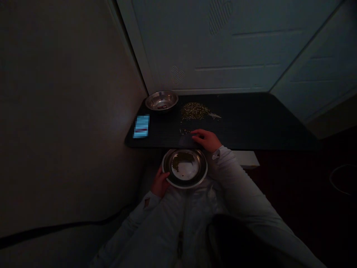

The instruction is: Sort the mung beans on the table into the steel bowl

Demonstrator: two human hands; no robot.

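My left hand grips the left rim of a steel plate held at the near edge of a dark table. The plate holds a patch of small greenish grains at its far side. My right hand rests on the table just beyond the plate, fingers laid flat and pointing left at a small scatter of grains. A larger heap of the same grains lies farther back on the table.
A second steel bowl stands at the table's far left corner. A lit phone lies at the left edge. A wall runs along the left; white panelled doors stand behind the table. The room is dim.
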